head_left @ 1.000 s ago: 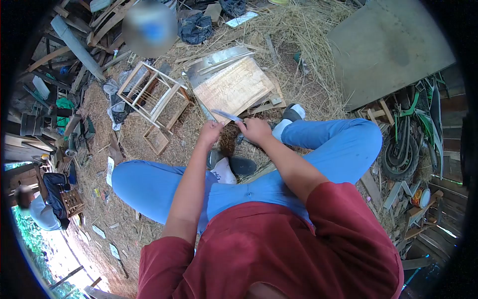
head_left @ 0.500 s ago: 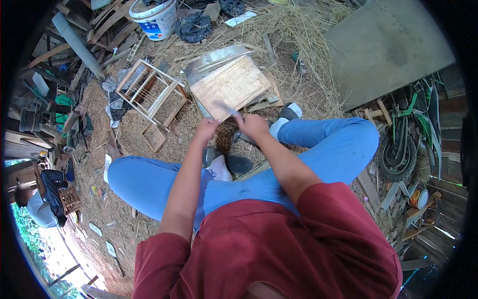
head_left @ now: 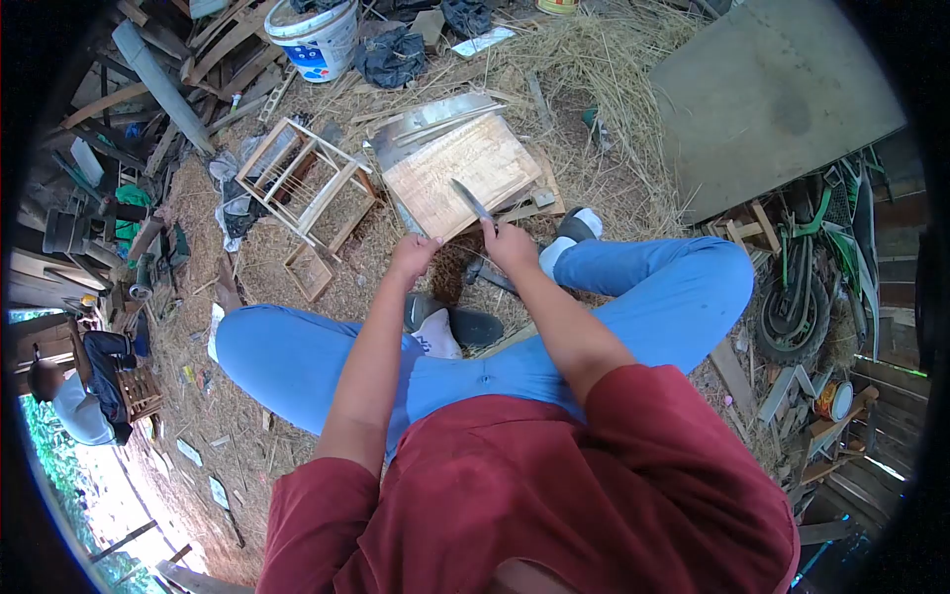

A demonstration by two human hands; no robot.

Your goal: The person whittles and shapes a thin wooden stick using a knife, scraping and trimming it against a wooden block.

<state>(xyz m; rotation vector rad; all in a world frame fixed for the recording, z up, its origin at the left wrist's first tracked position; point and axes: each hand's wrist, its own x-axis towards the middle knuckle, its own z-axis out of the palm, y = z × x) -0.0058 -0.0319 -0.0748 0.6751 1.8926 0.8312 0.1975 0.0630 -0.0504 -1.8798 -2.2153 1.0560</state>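
My right hand point(head_left: 510, 247) is closed round the handle of a knife point(head_left: 469, 198). Its blade points up and left, over the lower part of a flat wooden board point(head_left: 460, 168). At the board's near corner my left hand point(head_left: 414, 256) is closed, thumb and fingers pinching the edge. The board rests at a slant on other flat pieces, including a grey metal-looking sheet point(head_left: 435, 114). Left of it stands a light wooden frame point(head_left: 315, 203) with thin bars, and a small open wooden box frame point(head_left: 310, 272) lies beside that.
Straw and shavings cover the ground. A white bucket point(head_left: 315, 45) and black plastic point(head_left: 389, 59) sit at the back. A large flat panel point(head_left: 777, 109) and a green motorbike point(head_left: 807, 257) are at right. Another person point(head_left: 84, 396) sits far left. Scrap wood point(head_left: 163, 89) is piled upper left.
The knife, blurred by motion before, now shows sharply, its tip further up and right over the board. My left hand stays at the corner. The whole view has shifted slightly.
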